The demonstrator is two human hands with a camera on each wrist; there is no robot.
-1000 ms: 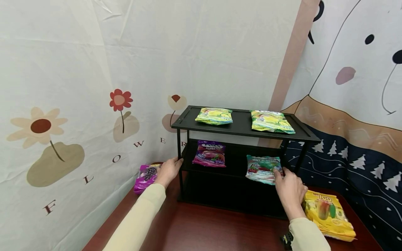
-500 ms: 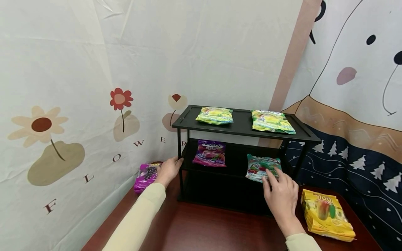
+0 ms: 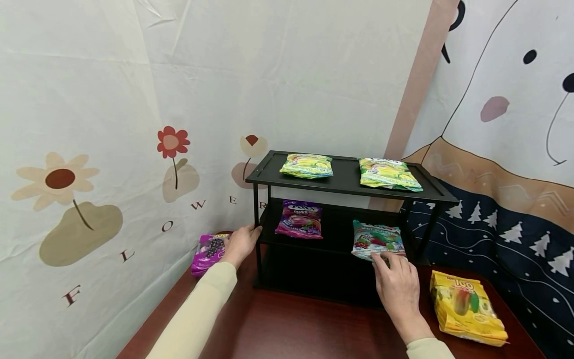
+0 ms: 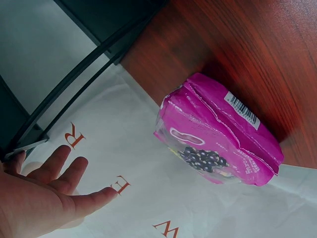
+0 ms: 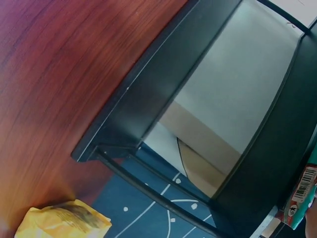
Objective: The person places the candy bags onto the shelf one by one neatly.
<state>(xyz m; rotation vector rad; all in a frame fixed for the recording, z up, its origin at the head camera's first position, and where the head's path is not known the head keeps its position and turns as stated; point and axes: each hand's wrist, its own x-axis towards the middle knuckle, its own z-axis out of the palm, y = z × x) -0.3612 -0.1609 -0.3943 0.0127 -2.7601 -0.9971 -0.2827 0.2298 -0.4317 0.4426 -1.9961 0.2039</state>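
Observation:
A teal candy bag (image 3: 377, 239) lies on the right of the middle tier of a black shelf rack (image 3: 336, 254). At its front edge is my right hand (image 3: 398, 286), thumb and fingertips right at the rim of the bag. Whether they pinch it I cannot tell. In the right wrist view only a sliver of the hand shows beside the bag's barcode end (image 5: 302, 191). My left hand (image 3: 241, 245) touches the rack's left front post; the left wrist view shows its fingers (image 4: 74, 173) spread and fairly straight. A purple berry candy bag (image 3: 299, 220) lies left on the same tier.
Two yellow-green candy bags, one left (image 3: 307, 165) and one right (image 3: 389, 174), lie on the top tier. A magenta grape bag (image 4: 218, 134) stands left of the rack. To its right a yellow mango bag (image 3: 466, 308) lies on the red-brown table (image 3: 314, 329). Printed cloth hangs behind.
My right hand has moved left from the teal bag's right side, over the bag, to its front edge. The left hand stays at the post.

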